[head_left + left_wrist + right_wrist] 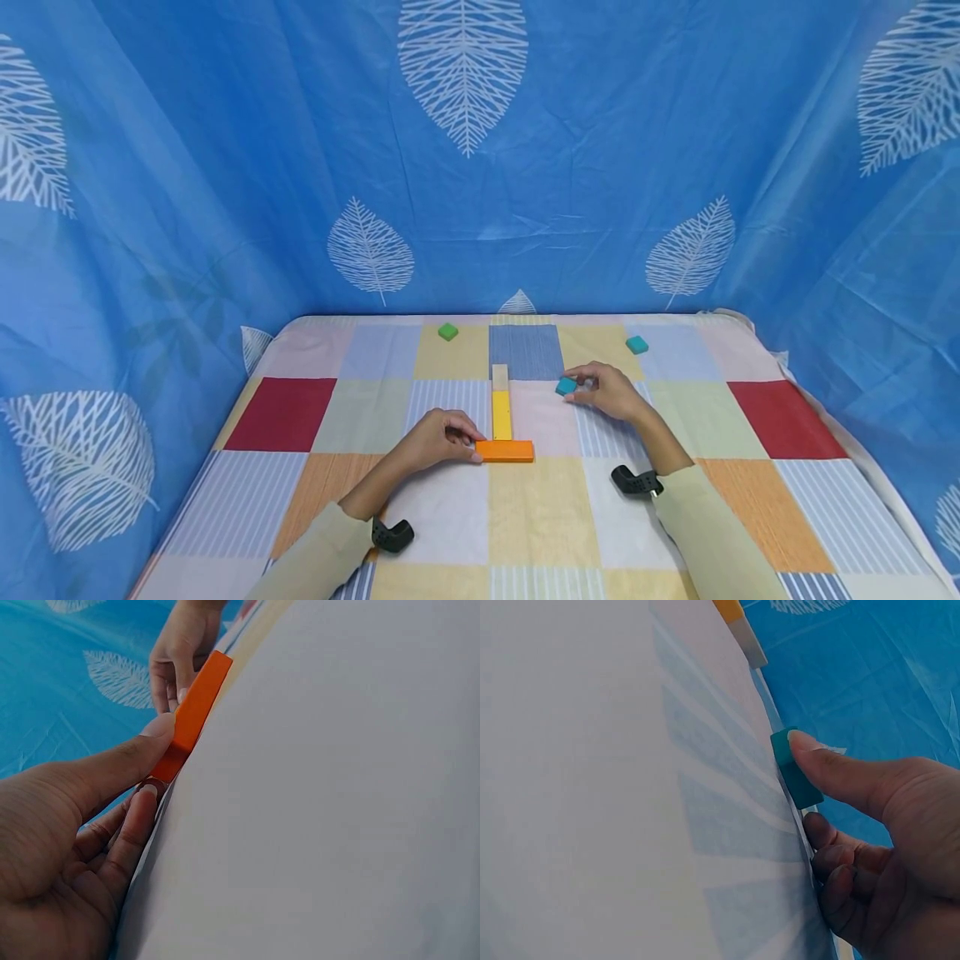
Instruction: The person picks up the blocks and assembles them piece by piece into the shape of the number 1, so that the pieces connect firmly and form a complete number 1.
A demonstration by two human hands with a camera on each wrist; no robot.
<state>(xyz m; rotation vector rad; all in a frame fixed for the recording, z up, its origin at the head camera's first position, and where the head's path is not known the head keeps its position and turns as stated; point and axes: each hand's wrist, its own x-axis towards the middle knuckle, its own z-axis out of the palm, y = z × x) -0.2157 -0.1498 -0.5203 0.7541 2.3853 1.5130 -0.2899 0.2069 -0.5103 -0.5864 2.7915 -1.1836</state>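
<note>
My left hand [441, 438] pinches the left end of a long orange block [505, 452] between thumb and fingers. The orange block lies crosswise on the cloth. From its far side a yellow block [501, 415] runs away from me, with a pale cream block [500, 377] in line at the far end. To the right, my right hand [606, 392] holds a small teal block [566, 386] between thumb and fingers, low over the cloth. In the right wrist view the thumb lies on one face of this teal block [796, 769].
A green block [447, 332] sits toward the back, left of the middle. Another teal block [637, 344] is at the back right. The patchwork cloth [540, 508] covers the table, and blue leaf-print curtains [555, 167] enclose its back and sides.
</note>
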